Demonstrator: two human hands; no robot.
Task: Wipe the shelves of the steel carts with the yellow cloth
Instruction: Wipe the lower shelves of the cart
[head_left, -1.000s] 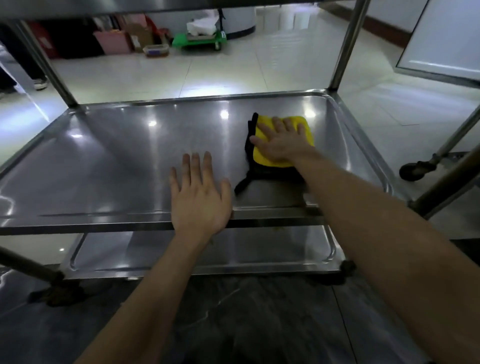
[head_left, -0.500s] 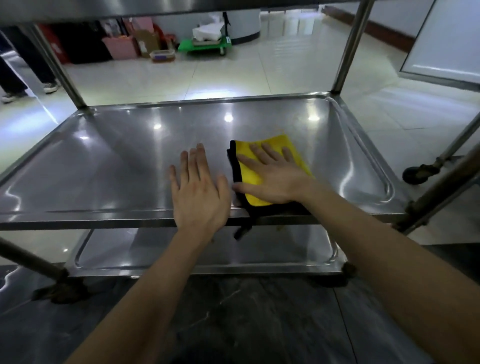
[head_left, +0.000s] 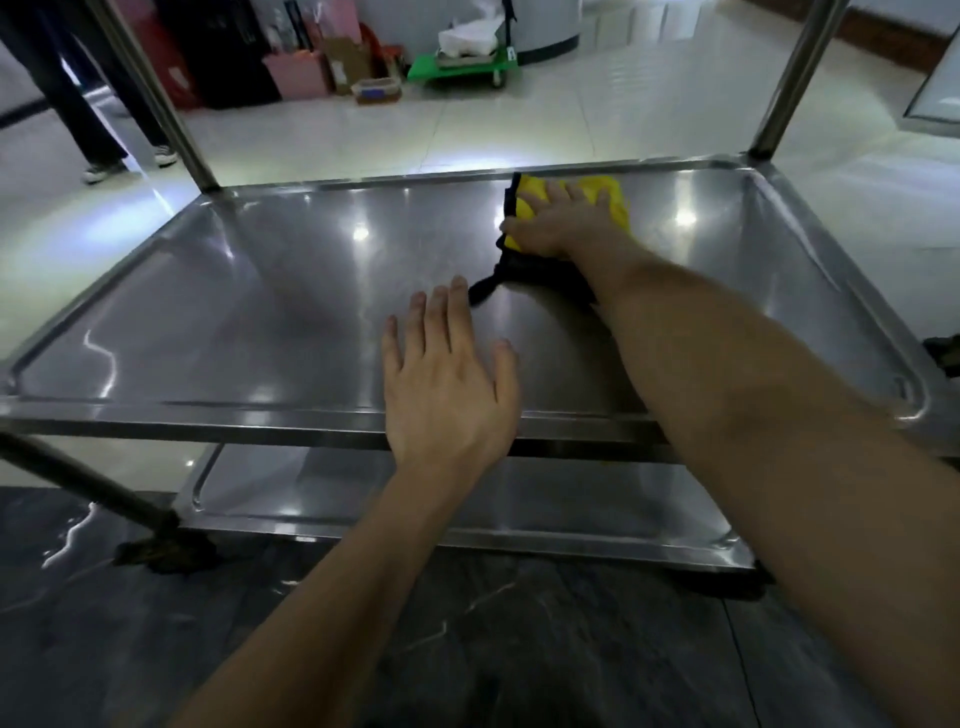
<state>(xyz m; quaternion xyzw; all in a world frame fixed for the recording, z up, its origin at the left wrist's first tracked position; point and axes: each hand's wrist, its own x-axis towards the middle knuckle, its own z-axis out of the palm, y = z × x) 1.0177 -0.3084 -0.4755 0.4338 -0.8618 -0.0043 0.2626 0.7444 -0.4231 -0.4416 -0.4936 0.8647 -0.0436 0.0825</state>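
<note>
A steel cart's middle shelf (head_left: 234, 312) fills the view. The yellow cloth (head_left: 615, 200), dark-edged with a black underside trailing toward me, lies near the shelf's far rim, right of centre. My right hand (head_left: 563, 223) presses flat on top of it, fingers spread over the yellow fabric. My left hand (head_left: 447, 384) rests palm-down with fingers apart on the shelf's near edge, holding nothing. A lower shelf (head_left: 571, 499) shows beneath.
Upright steel posts rise at the far left (head_left: 156, 98) and far right (head_left: 795, 78) corners. A person's legs (head_left: 98, 130) stand beyond the cart at left. Boxes and a green trolley (head_left: 457, 65) sit at the back. A caster (head_left: 943, 353) shows at right.
My right hand has pushed the yellow cloth from the shelf's near edge out to its far rim. The left hand has stayed on the near edge.
</note>
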